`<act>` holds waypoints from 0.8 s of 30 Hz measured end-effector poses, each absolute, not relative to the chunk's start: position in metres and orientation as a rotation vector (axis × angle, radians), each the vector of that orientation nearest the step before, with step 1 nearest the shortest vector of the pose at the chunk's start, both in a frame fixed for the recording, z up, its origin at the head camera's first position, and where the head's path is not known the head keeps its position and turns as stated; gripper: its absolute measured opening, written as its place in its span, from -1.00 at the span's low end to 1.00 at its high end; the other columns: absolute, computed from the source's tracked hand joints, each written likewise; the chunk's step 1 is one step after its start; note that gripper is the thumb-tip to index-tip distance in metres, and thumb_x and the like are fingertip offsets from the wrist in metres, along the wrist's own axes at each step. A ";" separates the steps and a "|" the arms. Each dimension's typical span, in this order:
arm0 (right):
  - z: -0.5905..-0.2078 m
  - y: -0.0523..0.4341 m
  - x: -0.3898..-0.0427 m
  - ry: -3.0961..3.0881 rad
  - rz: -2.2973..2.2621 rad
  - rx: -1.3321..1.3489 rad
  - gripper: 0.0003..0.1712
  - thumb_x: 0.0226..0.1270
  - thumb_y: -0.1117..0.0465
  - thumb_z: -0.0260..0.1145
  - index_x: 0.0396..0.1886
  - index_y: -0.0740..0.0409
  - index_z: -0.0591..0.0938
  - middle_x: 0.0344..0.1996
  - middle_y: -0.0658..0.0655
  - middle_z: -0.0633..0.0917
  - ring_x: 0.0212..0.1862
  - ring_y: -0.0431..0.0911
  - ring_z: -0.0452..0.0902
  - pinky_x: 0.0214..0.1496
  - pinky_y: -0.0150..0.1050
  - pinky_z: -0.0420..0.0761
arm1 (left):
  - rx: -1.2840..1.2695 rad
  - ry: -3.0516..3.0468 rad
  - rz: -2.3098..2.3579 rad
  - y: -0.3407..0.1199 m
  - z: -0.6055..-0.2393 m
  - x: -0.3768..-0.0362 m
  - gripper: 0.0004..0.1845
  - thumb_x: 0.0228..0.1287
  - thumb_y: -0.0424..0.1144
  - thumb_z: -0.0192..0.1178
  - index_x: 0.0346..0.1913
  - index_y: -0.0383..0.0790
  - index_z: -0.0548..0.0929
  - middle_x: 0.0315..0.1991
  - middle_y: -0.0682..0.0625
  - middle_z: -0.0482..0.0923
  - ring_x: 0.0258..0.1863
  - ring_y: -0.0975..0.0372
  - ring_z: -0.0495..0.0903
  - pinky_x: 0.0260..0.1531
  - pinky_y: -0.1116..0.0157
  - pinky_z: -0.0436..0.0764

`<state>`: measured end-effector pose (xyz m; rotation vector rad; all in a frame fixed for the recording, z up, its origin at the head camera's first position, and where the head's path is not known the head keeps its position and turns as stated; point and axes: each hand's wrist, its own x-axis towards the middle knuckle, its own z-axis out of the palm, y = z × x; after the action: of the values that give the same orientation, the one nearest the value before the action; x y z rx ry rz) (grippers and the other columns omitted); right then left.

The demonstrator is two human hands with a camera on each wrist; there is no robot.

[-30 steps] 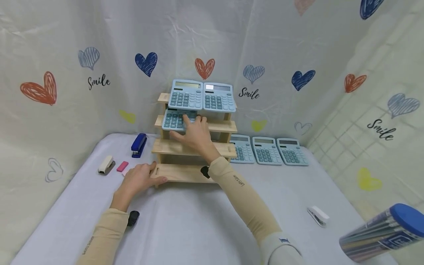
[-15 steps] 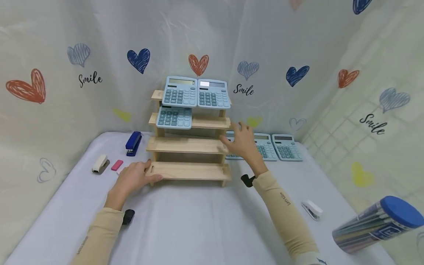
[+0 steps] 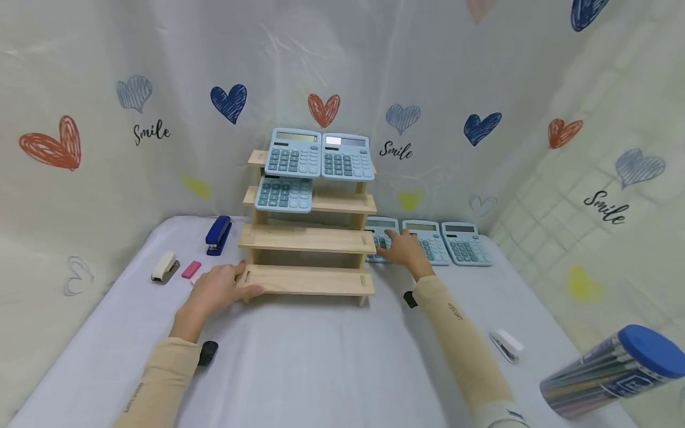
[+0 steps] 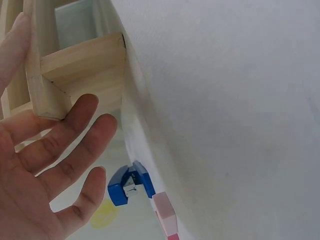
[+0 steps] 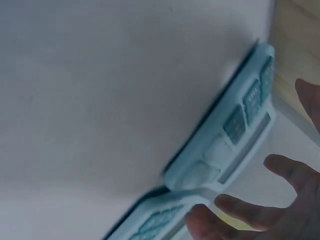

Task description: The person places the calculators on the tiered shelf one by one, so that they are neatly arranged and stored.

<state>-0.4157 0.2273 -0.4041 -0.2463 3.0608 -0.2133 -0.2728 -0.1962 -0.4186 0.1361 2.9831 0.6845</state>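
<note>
A stepped wooden rack (image 3: 307,239) stands mid-table. My left hand (image 3: 216,289) holds the left end of its lowest step, the thumb over the board and the index finger against its corner; the other fingers spread loosely. Two light-blue calculators, one on the left (image 3: 293,153) and one on the right (image 3: 347,157), lean on the top step. Another calculator (image 3: 283,194) sits at the left of the second step. To the right of the rack, my right hand (image 3: 404,249) hovers with spread fingers over the nearest table calculator (image 5: 235,125), partly covering it.
Two more calculators, a middle one (image 3: 434,246) and an outer one (image 3: 467,245), continue that row. At left lie a blue stapler (image 3: 218,235), a white stapler (image 3: 165,267) and a pink eraser (image 3: 191,269). A small white stapler (image 3: 506,346) and a pencil tub (image 3: 610,371) stand right.
My right hand has let go of the calculator on the second step and moved right and down to the calculators on the table. The left hand stays on the rack.
</note>
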 end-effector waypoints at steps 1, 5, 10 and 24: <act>-0.408 0.226 -0.418 3.034 -0.212 -0.225 -0.11 0.40 -0.25 0.15 0.57 0.10 0.22 0.45 0.61 0.20 0.43 0.57 0.13 0.35 0.42 0.30 | 0.138 2.982 0.685 -0.195 -0.420 -0.273 0.09 0.10 0.38 0.33 0.48 -0.36 0.31 0.03 -0.32 0.59 -0.30 0.07 0.46 -0.48 0.25 0.30; -0.417 0.220 -0.423 2.940 -0.245 -0.098 -0.07 0.39 -0.29 0.14 0.60 0.04 0.15 0.48 0.63 0.08 0.45 0.61 0.04 0.31 0.48 0.28 | 0.142 2.973 0.698 -0.191 -0.421 -0.273 0.10 0.08 0.38 0.34 0.48 -0.35 0.32 -0.04 -0.27 0.61 -0.32 0.09 0.46 -0.48 0.25 0.30; -0.421 0.211 -0.428 2.862 -0.376 0.049 -0.01 0.39 -0.33 0.10 0.65 -0.04 -0.01 0.49 0.66 -0.14 0.49 0.61 -0.13 0.35 0.50 0.19 | 0.136 2.985 0.693 -0.189 -0.420 -0.271 0.08 0.08 0.35 0.36 0.47 -0.36 0.33 -0.21 -0.20 0.60 -0.36 0.11 0.44 -0.50 0.25 0.28; -0.407 0.212 -0.425 2.925 -0.386 -0.109 -0.03 0.38 -0.38 0.04 0.62 0.02 0.13 0.38 0.46 0.43 0.31 0.43 0.41 0.29 0.32 0.42 | 0.103 3.000 0.667 -0.194 -0.415 -0.271 0.08 0.09 0.36 0.35 0.48 -0.36 0.31 -0.19 -0.18 0.58 -0.33 0.10 0.43 -0.49 0.25 0.27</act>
<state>-0.4245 0.2120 -0.4068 -0.1095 2.9254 -0.3863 -0.2705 -0.1943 -0.4155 0.1028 3.0001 0.6673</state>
